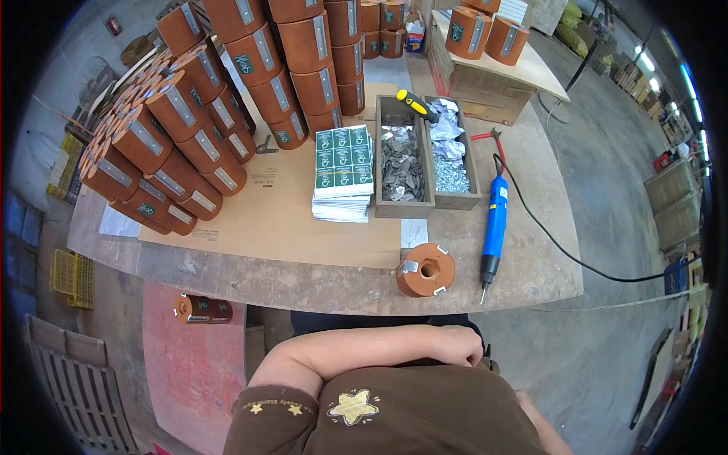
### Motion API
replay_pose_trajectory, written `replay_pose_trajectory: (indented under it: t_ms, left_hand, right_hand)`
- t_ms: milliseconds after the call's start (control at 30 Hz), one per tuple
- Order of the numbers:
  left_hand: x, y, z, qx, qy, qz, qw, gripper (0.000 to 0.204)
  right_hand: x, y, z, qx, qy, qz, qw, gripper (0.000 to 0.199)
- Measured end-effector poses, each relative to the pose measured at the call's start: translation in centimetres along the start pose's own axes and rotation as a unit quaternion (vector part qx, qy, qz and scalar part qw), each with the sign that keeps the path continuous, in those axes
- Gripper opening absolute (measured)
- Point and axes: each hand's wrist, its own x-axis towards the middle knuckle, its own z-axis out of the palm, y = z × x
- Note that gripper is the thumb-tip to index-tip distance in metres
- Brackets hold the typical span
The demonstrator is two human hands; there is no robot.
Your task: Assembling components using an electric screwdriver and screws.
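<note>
My left forearm crosses in front of my body, and my left hand (459, 346) is curled closed by the waist, below the table's near edge. What it holds, if anything, is hidden. Of my right arm only a bit shows at the lower right; the hand is out of sight. Nearest on the table is a brown-orange cylinder (441, 282) with a central hole and metal clips. Right of it lies a blue electric screwdriver (494, 227) with a black cord. A stack of green-and-white labels (343, 163) stands beside a wooden box (405, 203) of grey metal parts and screws.
Many similar cylinders (178, 102) are piled at the left and back. A yellow-handled tool (415, 105) rests on the box, red-handled pliers (491, 138) nearby. Another cylinder (208, 309) lies on a reddish board (189, 371) at lower left. A cardboard sheet (273, 220) covers part of the table.
</note>
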Motion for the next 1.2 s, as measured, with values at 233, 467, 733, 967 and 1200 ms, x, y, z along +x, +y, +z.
replay_pose_trajectory:
  t_ms: [233, 467, 733, 967, 1200]
  left_hand:
    - [-7.1, -1.5, -0.3, -0.168, 0.091, -0.009, 0.982, 0.014]
    - [-13.6, 0.2, 1.0, -0.257, 0.138, -0.157, 0.943, 0.012]
    - [-21.5, -1.4, 4.7, -0.436, 0.089, -0.192, 0.875, 0.012]
    - [-15.8, 1.8, -2.9, -0.312, 0.211, -0.335, 0.864, 0.019]
    - [-7.1, 2.2, -1.5, -0.128, 0.260, -0.159, 0.944, 0.032]
  right_hand:
    - [0.4, -2.1, -0.9, 0.101, -0.006, -0.025, 0.995, 0.010]
    - [3.5, -10.0, 1.0, -0.129, -0.091, -0.223, 0.962, 0.021]
    - [7.2, -16.4, 8.7, -0.326, -0.247, -0.507, 0.759, 0.023]
    - [7.7, -16.2, 11.1, -0.411, -0.307, -0.407, 0.756, 0.024]
    - [6.5, -7.3, -4.3, -0.003, 0.083, -0.272, 0.959, 0.025]
